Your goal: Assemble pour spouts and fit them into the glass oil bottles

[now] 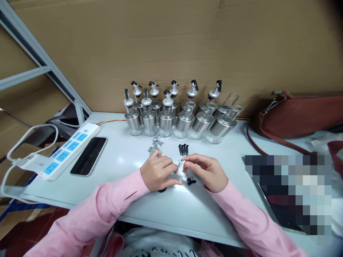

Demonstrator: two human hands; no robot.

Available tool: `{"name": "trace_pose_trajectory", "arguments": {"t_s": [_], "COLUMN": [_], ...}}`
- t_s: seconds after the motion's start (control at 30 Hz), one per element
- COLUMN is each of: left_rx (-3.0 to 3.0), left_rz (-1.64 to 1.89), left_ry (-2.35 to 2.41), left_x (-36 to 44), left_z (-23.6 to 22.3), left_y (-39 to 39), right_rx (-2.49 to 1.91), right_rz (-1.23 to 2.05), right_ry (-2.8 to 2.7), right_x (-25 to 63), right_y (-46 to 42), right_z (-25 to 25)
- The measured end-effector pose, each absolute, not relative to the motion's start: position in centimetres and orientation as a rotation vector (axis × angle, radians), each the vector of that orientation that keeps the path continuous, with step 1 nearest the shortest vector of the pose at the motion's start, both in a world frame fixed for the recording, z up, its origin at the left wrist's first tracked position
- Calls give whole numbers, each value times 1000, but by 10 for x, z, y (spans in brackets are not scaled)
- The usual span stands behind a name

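Observation:
Between my two hands is a silver bottle pourer top (pixel 181 168), with no black lever seen on it. My left hand (pixel 158 171) grips its base from the left, thumb underneath. The fingertips of my right hand (pixel 210 171) pinch its upper part from the right. Just beyond lie several black levers (pixel 183 149) in a row. Small black stoppers (pixel 191 181) lie beside the pourer top, under my right fingers. More silver pourer tops (pixel 155 143) lie loose past my left hand. Part of a dark round piece (pixel 162 190) shows below my left hand.
Several glass and steel bottles (pixel 166 121) stand in two rows at the back, some with pourers, others uncapped. A power strip (pixel 72 150) and a phone (pixel 89 156) lie on the left. On the right are a brown bag (pixel 297 116) and a blurred-out dark object (pixel 289 192).

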State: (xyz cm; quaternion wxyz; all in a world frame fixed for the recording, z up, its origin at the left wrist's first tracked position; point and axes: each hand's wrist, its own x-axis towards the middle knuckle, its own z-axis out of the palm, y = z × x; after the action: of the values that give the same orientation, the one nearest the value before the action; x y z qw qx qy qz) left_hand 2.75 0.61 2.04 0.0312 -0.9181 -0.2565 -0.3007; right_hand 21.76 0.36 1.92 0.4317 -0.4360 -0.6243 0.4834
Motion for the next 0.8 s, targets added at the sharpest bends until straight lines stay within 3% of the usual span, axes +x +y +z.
{"name": "trace_pose_trajectory", "arguments": {"t_s": [0.27, 0.43, 0.8], "left_rx": [-2836, -2830, -2840], "left_rz": [-930, -941, -937], "left_ry": [-786, -777, -785], "left_x": [27, 27, 27], "left_z": [22, 21, 19], "left_y": [5, 5, 5], "right_rx": [-1140, -1223, -1465], "right_rz": [1039, 1120, 1200], "right_ry": [-1870, -2231, -2218], "right_x": [231, 239, 239], "right_y": [13, 20, 20], "right_z": [23, 14, 14]}}
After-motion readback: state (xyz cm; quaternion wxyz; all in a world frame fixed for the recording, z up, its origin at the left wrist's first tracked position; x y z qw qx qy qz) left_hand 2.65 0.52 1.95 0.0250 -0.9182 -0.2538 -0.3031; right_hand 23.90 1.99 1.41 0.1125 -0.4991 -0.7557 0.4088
